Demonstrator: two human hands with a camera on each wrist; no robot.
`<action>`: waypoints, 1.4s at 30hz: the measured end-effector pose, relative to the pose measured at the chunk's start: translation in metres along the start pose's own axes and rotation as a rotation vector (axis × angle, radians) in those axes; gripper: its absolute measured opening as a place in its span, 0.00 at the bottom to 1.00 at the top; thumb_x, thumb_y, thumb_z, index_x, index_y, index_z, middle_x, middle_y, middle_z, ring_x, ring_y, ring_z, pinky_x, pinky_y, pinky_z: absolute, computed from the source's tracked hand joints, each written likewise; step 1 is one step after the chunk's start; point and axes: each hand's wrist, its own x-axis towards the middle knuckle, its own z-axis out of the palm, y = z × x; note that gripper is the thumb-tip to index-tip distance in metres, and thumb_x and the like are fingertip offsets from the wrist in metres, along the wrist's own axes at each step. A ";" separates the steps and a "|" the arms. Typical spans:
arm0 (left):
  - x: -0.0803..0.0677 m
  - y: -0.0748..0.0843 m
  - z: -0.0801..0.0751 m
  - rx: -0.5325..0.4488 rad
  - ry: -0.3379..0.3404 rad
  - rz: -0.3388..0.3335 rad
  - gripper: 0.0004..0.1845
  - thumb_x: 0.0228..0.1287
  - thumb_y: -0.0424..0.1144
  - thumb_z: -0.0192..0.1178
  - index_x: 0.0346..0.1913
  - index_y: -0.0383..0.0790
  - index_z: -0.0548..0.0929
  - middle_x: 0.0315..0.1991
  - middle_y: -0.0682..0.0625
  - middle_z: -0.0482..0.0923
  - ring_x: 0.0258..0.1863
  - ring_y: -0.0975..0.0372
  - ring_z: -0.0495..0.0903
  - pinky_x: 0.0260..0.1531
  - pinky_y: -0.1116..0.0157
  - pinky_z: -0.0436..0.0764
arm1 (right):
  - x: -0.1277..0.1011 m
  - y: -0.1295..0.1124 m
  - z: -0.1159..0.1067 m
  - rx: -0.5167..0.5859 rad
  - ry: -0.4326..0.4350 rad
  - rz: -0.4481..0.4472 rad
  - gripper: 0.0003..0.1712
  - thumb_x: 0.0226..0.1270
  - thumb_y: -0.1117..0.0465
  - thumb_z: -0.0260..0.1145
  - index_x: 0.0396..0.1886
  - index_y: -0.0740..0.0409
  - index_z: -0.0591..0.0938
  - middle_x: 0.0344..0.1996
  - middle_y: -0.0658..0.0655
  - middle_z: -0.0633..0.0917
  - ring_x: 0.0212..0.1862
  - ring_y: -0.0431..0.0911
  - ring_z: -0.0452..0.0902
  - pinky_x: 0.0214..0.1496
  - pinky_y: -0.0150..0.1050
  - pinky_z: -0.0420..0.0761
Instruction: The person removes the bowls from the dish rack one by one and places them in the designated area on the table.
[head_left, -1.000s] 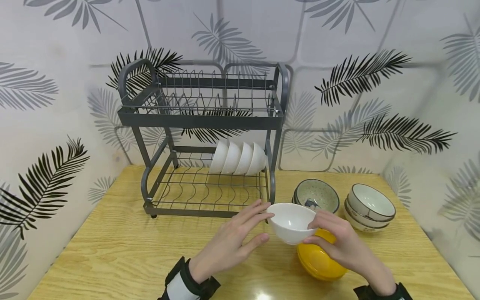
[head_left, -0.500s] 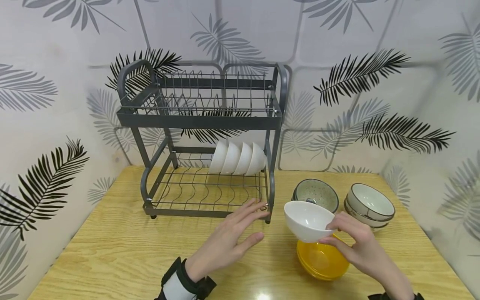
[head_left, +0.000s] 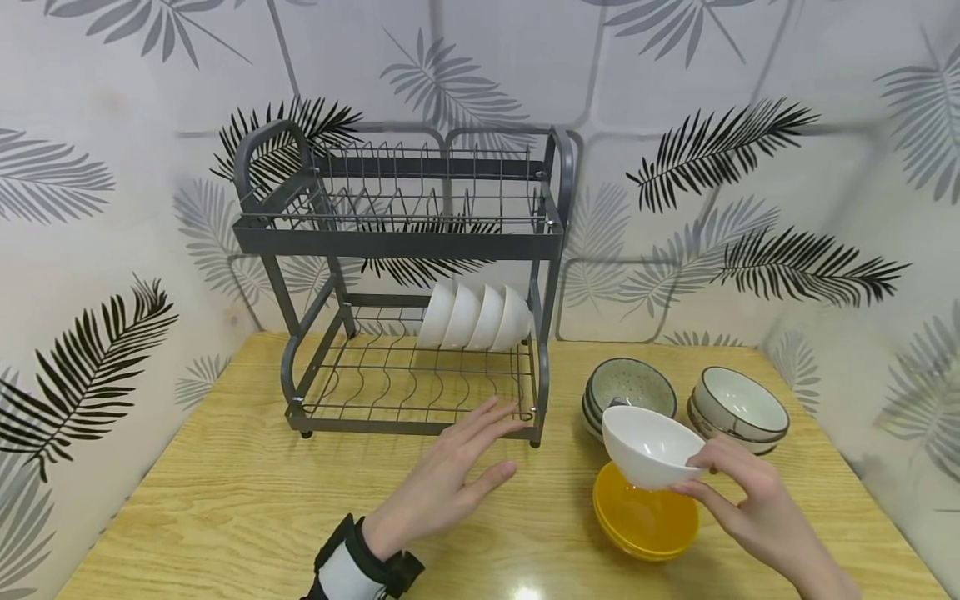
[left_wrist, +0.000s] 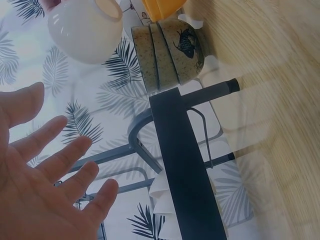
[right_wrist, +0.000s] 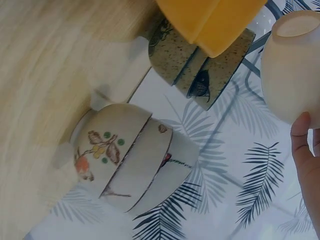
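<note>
The white bowl [head_left: 649,446] is held tilted in the air above the yellow bowls [head_left: 645,521], its mouth turned up and to the left, and just in front of the speckled bowls [head_left: 630,388]. The right hand [head_left: 757,500] pinches it at the rim on its right side, thumb and fingers curled onto the edge; the right wrist view shows only a fingertip beside the bowl's pale underside. The left hand [head_left: 446,479] holds nothing: its fingers are straight and spread, hovering over the table [head_left: 225,500] just in front of the rack [head_left: 405,275], well apart from the white bowl. The yellow bowls sit stacked on the table directly under the held one. Behind them stand the speckled bowls, stacked, with a fish painted on the side, and to their right a stack of cream bowls [head_left: 738,408] with dark rims. The rack's lower tier carries a row of white bowls [head_left: 474,317] standing on edge at its back right; its upper tier is bare wire.
</note>
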 end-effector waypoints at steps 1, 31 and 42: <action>0.000 -0.001 0.000 -0.001 0.001 0.000 0.26 0.75 0.48 0.55 0.73 0.50 0.70 0.79 0.51 0.60 0.81 0.51 0.54 0.74 0.36 0.59 | -0.002 0.000 -0.001 -0.006 0.002 0.007 0.22 0.65 0.43 0.65 0.28 0.59 0.82 0.29 0.47 0.81 0.37 0.32 0.72 0.41 0.19 0.74; -0.005 -0.009 -0.004 0.004 0.015 0.000 0.26 0.74 0.44 0.57 0.73 0.48 0.70 0.78 0.48 0.61 0.80 0.46 0.55 0.70 0.32 0.62 | -0.052 0.006 -0.053 -0.245 -0.113 0.189 0.34 0.20 0.76 0.83 0.25 0.37 0.81 0.27 0.34 0.80 0.35 0.24 0.70 0.43 0.15 0.68; -0.007 -0.014 -0.004 0.002 0.016 0.002 0.26 0.75 0.45 0.56 0.73 0.47 0.70 0.79 0.48 0.60 0.80 0.46 0.54 0.69 0.31 0.62 | -0.076 0.025 -0.059 -0.205 -0.099 0.146 0.17 0.51 0.37 0.76 0.20 0.37 0.80 0.29 0.39 0.77 0.39 0.25 0.65 0.37 0.16 0.64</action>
